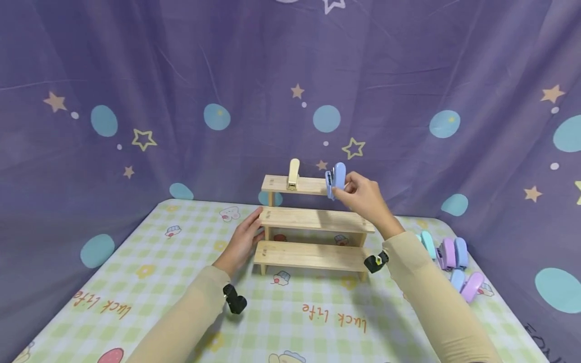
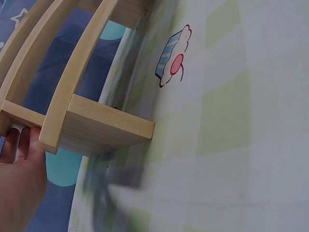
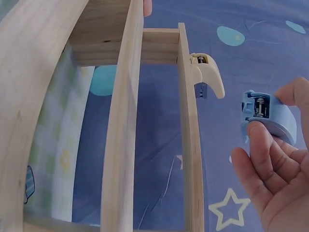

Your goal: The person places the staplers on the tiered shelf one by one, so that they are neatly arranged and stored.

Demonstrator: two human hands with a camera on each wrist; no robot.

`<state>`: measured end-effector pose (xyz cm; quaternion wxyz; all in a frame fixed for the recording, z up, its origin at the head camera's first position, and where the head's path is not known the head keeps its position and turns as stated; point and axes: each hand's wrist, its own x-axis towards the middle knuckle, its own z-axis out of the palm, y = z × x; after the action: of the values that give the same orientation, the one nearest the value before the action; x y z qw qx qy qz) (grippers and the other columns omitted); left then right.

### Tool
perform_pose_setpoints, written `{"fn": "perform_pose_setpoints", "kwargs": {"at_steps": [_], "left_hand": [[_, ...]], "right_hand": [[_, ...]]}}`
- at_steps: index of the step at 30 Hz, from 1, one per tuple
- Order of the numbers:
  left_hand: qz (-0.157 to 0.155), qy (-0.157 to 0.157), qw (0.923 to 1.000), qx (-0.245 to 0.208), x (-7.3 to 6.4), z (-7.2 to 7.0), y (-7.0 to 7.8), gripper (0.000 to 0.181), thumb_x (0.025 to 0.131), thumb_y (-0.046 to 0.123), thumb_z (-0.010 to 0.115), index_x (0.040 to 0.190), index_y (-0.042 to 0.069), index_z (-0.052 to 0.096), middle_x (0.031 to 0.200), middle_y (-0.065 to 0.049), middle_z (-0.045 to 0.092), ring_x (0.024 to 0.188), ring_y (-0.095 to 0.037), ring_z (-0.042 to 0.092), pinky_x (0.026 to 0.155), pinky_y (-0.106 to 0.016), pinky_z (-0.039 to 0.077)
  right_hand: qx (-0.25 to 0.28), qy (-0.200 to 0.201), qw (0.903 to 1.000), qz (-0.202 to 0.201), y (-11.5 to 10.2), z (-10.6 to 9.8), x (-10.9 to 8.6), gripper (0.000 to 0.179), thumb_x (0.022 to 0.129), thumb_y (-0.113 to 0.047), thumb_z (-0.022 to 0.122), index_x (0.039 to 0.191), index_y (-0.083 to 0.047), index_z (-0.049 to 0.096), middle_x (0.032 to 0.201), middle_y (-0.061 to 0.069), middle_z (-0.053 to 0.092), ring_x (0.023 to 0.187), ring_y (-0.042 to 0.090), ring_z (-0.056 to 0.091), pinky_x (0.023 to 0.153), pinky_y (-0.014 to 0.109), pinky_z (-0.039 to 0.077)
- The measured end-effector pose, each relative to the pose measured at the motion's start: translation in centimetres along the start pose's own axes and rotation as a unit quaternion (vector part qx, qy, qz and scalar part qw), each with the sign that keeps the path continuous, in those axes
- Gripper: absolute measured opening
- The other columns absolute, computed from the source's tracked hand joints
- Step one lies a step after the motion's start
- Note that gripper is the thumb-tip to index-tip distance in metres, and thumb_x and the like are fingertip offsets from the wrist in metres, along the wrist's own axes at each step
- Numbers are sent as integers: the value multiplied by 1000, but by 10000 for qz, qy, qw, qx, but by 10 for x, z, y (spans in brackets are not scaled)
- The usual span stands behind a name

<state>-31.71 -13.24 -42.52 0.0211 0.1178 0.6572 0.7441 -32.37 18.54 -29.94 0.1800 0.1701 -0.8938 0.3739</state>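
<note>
Head view shows the right hand (image 1: 364,197) pinching a blue stapler (image 1: 339,176) beside the top tier of a wooden shelf (image 1: 313,255), right of a cream stapler (image 1: 294,170) standing there. The left hand (image 1: 241,242) touches the shelf's left end; whether it grips, I cannot tell. More staplers (image 1: 448,253) sit at right on the checked tablecloth (image 1: 181,257).

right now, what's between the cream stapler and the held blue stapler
Just a bare stretch of the wooden top shelf, seen in the head view.

staplers (image 1: 339,176): 7 visible | wooden rack (image 1: 313,254): 1 | tiers (image 1: 313,219): 3 | hands (image 1: 366,198): 2
</note>
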Motion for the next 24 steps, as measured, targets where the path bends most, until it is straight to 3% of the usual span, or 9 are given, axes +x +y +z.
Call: {"fn": "perform_pose_setpoints", "kwargs": {"at_steps": [15, 24], "left_hand": [[42, -32, 10000, -83, 1, 0, 0, 53, 111, 20, 37, 161, 11, 22, 159, -12, 31, 142, -30, 35, 119, -45, 31], [-34, 56, 10000, 65, 2, 0, 0, 53, 111, 22, 39, 161, 13, 24, 164, -8, 22, 145, -30, 32, 118, -42, 33]], "right_hand": [[432, -203, 9979, 448, -1, 18, 36, 36, 90, -45, 71, 94, -11, 62, 78, 3, 66, 70, 22, 60, 58, 33, 44], [542, -368, 9952, 728, -1, 28, 47, 34, 91, -41, 72, 96, -8, 62, 84, 6, 68, 77, 21, 67, 67, 33, 55]]}}
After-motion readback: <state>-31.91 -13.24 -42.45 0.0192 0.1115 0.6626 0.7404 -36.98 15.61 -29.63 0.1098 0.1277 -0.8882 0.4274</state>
